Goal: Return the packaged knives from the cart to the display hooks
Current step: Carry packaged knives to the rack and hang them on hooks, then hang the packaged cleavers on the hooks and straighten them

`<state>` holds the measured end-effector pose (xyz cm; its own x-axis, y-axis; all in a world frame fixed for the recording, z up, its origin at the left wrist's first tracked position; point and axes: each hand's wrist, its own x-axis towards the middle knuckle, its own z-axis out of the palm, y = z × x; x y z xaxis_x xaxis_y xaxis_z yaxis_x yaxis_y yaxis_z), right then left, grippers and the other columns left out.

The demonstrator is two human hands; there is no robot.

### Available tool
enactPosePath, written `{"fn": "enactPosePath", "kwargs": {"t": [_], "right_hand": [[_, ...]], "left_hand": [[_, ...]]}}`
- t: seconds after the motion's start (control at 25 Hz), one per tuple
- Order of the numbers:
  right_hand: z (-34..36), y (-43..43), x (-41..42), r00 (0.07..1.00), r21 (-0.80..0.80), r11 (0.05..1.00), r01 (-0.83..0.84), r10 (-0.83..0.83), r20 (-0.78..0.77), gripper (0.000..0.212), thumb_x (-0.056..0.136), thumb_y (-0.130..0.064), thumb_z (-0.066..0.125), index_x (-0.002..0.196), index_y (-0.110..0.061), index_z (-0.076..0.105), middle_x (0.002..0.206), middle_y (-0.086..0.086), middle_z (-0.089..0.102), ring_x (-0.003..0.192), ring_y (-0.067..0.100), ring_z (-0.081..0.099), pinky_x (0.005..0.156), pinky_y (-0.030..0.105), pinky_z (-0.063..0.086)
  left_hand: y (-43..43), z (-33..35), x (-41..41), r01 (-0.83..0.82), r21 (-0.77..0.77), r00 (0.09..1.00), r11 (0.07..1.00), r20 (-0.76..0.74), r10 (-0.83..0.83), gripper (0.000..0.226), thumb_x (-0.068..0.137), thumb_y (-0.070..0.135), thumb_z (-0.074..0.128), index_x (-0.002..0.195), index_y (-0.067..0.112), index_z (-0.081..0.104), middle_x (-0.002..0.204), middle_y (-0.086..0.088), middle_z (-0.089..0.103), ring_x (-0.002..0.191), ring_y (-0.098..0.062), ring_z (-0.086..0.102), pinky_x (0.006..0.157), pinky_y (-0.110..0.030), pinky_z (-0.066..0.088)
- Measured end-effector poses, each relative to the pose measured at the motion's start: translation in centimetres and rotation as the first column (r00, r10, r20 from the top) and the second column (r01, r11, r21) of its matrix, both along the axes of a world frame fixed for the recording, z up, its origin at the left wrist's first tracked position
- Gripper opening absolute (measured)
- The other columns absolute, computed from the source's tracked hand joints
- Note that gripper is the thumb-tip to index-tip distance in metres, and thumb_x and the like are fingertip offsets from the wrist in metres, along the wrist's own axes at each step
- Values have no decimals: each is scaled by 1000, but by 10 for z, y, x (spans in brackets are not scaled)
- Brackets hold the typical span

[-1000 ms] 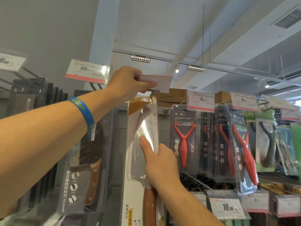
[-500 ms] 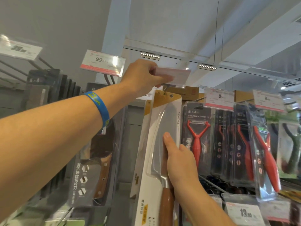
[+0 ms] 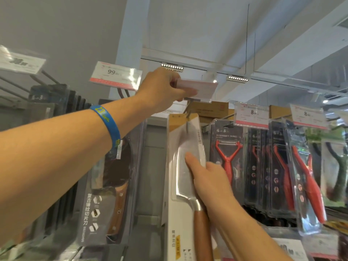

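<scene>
A packaged cleaver (image 3: 183, 166) in a white and gold card with a wooden handle stands upright in the middle of the display. My right hand (image 3: 209, 183) grips its right edge, thumb lying on the clear blister over the blade. The card's top hole sits at a display hook (image 3: 188, 117); how far it is on the hook I cannot tell. My left hand (image 3: 162, 89), with a blue wristband on its wrist, pinches the price tag (image 3: 197, 87) above that hook and holds it tipped up.
A dark packaged knife (image 3: 111, 185) hangs left of the cleaver under a "99" tag (image 3: 115, 76). Black packs of red peelers (image 3: 227, 157) hang close on the right under "8" tags. More dark packs (image 3: 56, 110) fill the far left hooks.
The cleaver package has shifted left and turned more face-on at the hook. My left hand keeps the price tag lifted. The view has tilted slightly.
</scene>
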<state>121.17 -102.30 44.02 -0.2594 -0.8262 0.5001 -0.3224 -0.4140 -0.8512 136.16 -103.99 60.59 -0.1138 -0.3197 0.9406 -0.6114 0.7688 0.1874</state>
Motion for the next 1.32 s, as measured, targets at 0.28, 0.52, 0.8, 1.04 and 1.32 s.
{"fn": "enactPosePath", "kwargs": {"t": [0.28, 0.52, 0.8, 1.04, 1.32], "right_hand": [[23, -70, 12, 982, 330, 944, -18, 78, -169, 80, 100, -70, 32, 143, -5, 50, 136, 17, 60, 121, 35, 60, 103, 42, 48], [12, -93, 10, 841, 396, 871, 291, -35, -540, 63, 106, -54, 37, 150, -9, 39, 150, 20, 44, 129, 37, 48, 100, 46, 44], [-8, -20, 39, 685, -34, 967, 253, -204, -699, 30, 98, -53, 55, 103, -26, 68, 90, -4, 66, 84, 23, 63, 70, 35, 50], [-96, 61, 67, 938, 0, 975, -224, 216, -270, 26, 98, -38, 64, 81, -22, 74, 69, -6, 75, 51, 14, 68, 59, 30, 55], [-255, 126, 85, 787, 132, 779, -613, 617, 15, 18, 93, -43, 70, 90, -27, 77, 75, 4, 75, 47, 14, 63, 46, 12, 42]], "left_hand": [[1, -1, -2, -24, -53, 999, 998, 47, 27, 35, 83, 53, 76, 85, 18, 73, 81, 2, 71, 68, -11, 59, 58, -23, 45], [15, -21, 5, -72, -74, 986, 995, 142, 82, 24, 88, 45, 75, 101, 25, 74, 100, 10, 73, 91, -9, 64, 74, -21, 50], [20, -131, 38, -32, -15, 997, 999, 68, 33, 40, 96, 36, 66, 136, 32, 62, 139, 12, 62, 127, -3, 56, 110, -29, 45], [65, -250, 104, 165, 334, 948, 928, -314, -56, 10, 95, 25, 67, 92, 28, 76, 78, 8, 77, 57, 0, 68, 52, -12, 47], [183, -447, 182, 127, 642, 801, 756, -515, 303, 18, 99, 15, 61, 89, 20, 75, 77, 0, 77, 46, -9, 62, 39, -13, 37]]}}
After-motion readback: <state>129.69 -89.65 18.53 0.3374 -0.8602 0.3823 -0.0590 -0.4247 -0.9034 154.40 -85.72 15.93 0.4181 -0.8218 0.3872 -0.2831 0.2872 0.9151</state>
